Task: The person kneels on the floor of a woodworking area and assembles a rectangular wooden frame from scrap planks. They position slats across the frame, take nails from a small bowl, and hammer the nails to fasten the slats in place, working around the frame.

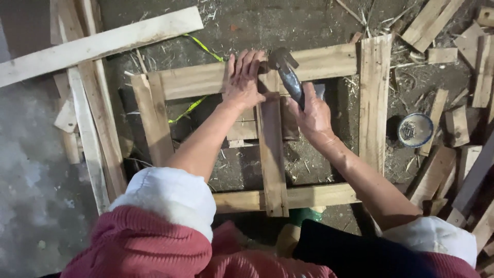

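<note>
The right hand (pixel 315 116) has a closed grip on the hammer (pixel 287 74), its head just above the top end of the middle slat (pixel 271 149), whose long axis runs toward the person. The left hand (pixel 243 80) lies flat and open on the top rail (pixel 206 80), touching that joint. A bowl (pixel 416 129) of nails sits on the floor, well apart to the right.

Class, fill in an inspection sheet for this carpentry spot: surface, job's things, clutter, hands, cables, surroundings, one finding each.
Surface: bare grey ground, strewn with straw and chips.
Job's things: wooden frame of slats lying flat; centre slat across it; hammer over the top rail.
Clutter: offcuts piled right; small bowl holding what look like nails.
Hands: left hand flat on the top rail; right hand grips the hammer handle.
Cables: nothing seen; a yellow-green strap runs under the frame.
Surroundings: loose planks at left.
</note>
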